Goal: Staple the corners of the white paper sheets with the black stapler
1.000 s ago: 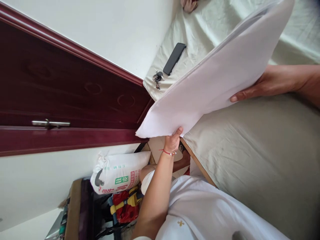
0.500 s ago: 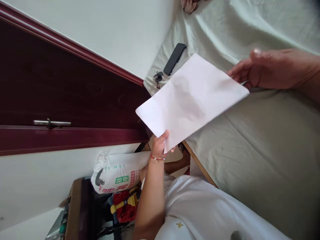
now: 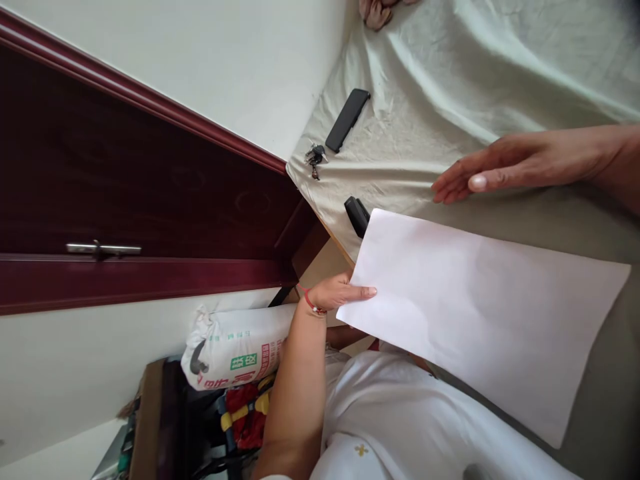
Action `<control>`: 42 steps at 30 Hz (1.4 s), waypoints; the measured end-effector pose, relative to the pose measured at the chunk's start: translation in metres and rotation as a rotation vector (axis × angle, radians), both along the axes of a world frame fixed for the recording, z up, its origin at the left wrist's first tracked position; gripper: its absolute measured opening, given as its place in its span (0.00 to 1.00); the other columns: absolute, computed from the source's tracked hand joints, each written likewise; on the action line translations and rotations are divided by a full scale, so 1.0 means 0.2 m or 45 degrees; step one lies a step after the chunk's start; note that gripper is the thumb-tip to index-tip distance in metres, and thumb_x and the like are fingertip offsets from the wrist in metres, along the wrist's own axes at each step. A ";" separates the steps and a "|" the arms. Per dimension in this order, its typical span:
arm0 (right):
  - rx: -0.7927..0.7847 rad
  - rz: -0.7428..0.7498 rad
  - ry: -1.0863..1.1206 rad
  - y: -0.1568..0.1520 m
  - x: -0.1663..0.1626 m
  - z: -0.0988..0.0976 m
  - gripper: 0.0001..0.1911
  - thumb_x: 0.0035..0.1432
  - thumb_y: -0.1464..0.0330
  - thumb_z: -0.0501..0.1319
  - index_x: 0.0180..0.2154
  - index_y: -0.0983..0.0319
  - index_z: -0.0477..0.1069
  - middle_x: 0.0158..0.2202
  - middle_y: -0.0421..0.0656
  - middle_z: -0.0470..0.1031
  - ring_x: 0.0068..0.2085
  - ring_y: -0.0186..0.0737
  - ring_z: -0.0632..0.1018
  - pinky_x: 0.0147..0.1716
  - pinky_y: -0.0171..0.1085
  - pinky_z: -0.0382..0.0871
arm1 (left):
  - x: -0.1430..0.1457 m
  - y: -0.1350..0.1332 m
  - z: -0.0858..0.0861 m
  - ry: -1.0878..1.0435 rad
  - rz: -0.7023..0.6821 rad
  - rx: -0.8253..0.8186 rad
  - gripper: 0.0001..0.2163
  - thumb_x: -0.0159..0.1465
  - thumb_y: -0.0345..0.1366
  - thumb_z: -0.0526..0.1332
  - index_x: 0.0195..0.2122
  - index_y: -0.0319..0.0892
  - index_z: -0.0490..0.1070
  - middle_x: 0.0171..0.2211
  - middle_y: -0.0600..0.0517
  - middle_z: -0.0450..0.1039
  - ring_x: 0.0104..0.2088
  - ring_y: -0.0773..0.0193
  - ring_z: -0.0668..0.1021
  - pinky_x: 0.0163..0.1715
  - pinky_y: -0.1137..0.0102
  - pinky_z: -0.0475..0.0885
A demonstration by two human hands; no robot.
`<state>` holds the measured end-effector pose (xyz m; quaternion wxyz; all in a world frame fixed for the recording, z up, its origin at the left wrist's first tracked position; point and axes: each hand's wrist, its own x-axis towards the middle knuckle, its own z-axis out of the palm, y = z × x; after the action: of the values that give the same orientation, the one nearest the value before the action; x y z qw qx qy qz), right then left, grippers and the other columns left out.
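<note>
The left hand (image 3: 340, 293) pinched the near corner of the large white paper sheet (image 3: 480, 313) to hold it over the bed (image 3: 450, 87) edge, while the right hand (image 3: 480, 175) hovered spread flat beyond it, touching nothing.

Blank white paper sheet (image 3: 480, 313), flat, unfolded, lying on pale green bedsheet near edge.

We have one view only, from the head camera, so no overlap between views. It looks down, close over the hands, and the frame appears rolled sideways: the door (image 3: 125, 200) lies lengthwise beyond the left hand (image 3: 340, 293), with the bed sheet (image 3: 450, 87) beside it.
</note>
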<state>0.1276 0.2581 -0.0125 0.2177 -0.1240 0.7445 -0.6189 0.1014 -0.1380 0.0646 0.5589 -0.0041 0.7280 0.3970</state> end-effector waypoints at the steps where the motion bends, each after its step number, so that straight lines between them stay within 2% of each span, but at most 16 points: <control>1: 0.040 0.025 -0.001 0.00 0.00 0.01 0.43 0.47 0.39 0.66 0.59 0.54 0.73 0.57 0.41 0.75 0.59 0.37 0.76 0.61 0.36 0.68 | -0.01 0.02 0.01 0.004 -0.035 0.043 0.26 0.51 0.48 0.78 0.45 0.35 0.81 0.40 0.42 0.84 0.38 0.54 0.84 0.40 0.63 0.79; 5: 0.075 0.260 -0.080 -0.01 0.00 0.04 0.40 0.50 0.42 0.65 0.60 0.54 0.71 0.54 0.38 0.76 0.55 0.32 0.77 0.57 0.32 0.69 | -0.05 0.10 0.04 0.027 -0.151 0.111 0.23 0.55 0.47 0.75 0.46 0.36 0.81 0.42 0.42 0.84 0.43 0.53 0.83 0.46 0.62 0.77; 8: 0.180 0.346 -0.112 -0.03 0.00 0.05 0.36 0.54 0.41 0.61 0.53 0.60 0.76 0.43 0.37 0.78 0.43 0.28 0.78 0.46 0.30 0.71 | -0.06 0.14 0.01 0.089 -0.155 0.106 0.22 0.55 0.48 0.75 0.44 0.37 0.82 0.41 0.43 0.84 0.42 0.55 0.83 0.45 0.64 0.77; 11: 0.277 0.207 -0.095 -0.03 0.00 0.03 0.36 0.55 0.38 0.58 0.45 0.63 0.77 0.32 0.35 0.73 0.33 0.25 0.73 0.34 0.28 0.65 | -0.04 0.15 -0.05 0.167 0.009 0.146 0.22 0.53 0.49 0.76 0.40 0.36 0.81 0.37 0.44 0.83 0.37 0.56 0.83 0.38 0.65 0.78; 15: 0.401 0.098 -0.151 -0.01 -0.01 0.00 0.26 0.61 0.45 0.58 0.40 0.63 0.75 0.26 0.35 0.66 0.27 0.22 0.65 0.32 0.29 0.59 | 0.00 0.11 -0.14 0.304 0.386 0.214 0.23 0.47 0.48 0.79 0.35 0.37 0.78 0.29 0.51 0.78 0.27 0.67 0.78 0.28 0.74 0.74; 18: 0.475 0.085 -0.170 0.00 -0.01 0.00 0.24 0.63 0.48 0.58 0.39 0.62 0.73 0.27 0.36 0.67 0.28 0.23 0.65 0.33 0.30 0.59 | 0.03 0.09 -0.18 0.425 0.510 0.176 0.24 0.45 0.48 0.79 0.34 0.38 0.75 0.25 0.56 0.73 0.22 0.73 0.72 0.18 0.78 0.66; 22: 0.479 0.031 -0.090 0.01 -0.01 0.01 0.35 0.56 0.36 0.56 0.45 0.59 0.73 0.34 0.38 0.73 0.33 0.28 0.72 0.36 0.32 0.64 | 0.03 0.10 -0.18 0.573 0.417 0.143 0.22 0.51 0.49 0.75 0.36 0.38 0.73 0.23 0.56 0.72 0.18 0.73 0.72 0.15 0.79 0.61; 24: 0.531 -0.004 -0.062 0.00 -0.01 0.01 0.38 0.53 0.33 0.56 0.44 0.59 0.73 0.34 0.39 0.74 0.33 0.30 0.72 0.36 0.33 0.65 | 0.02 0.12 -0.18 0.644 0.399 0.130 0.20 0.51 0.48 0.74 0.36 0.38 0.73 0.22 0.57 0.71 0.17 0.74 0.72 0.15 0.79 0.60; 27: 0.658 -0.061 -0.041 -0.02 -0.01 0.02 0.33 0.58 0.37 0.56 0.40 0.60 0.74 0.32 0.39 0.72 0.32 0.29 0.70 0.35 0.34 0.62 | 0.00 0.15 -0.18 0.668 0.470 0.130 0.20 0.50 0.46 0.74 0.36 0.38 0.72 0.21 0.58 0.70 0.16 0.75 0.70 0.14 0.79 0.57; 33: 0.773 -0.113 -0.062 -0.02 -0.01 0.07 0.22 0.65 0.47 0.56 0.40 0.59 0.73 0.30 0.37 0.72 0.31 0.28 0.68 0.37 0.34 0.62 | 0.00 0.20 -0.20 0.641 0.707 0.132 0.19 0.49 0.37 0.75 0.37 0.37 0.70 0.22 0.60 0.67 0.15 0.77 0.66 0.14 0.79 0.49; 42: 0.734 -0.179 -0.086 0.00 -0.02 0.04 0.26 0.61 0.43 0.56 0.43 0.57 0.74 0.35 0.40 0.75 0.33 0.32 0.73 0.37 0.36 0.65 | 0.01 0.24 -0.23 0.683 0.810 0.136 0.18 0.53 0.34 0.72 0.40 0.40 0.66 0.23 0.61 0.66 0.15 0.78 0.64 0.16 0.78 0.51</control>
<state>0.1244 0.2588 -0.0052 0.2251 0.0153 0.8887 -0.3992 0.1041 -0.0892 0.0195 0.1986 -0.0962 0.7885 0.5741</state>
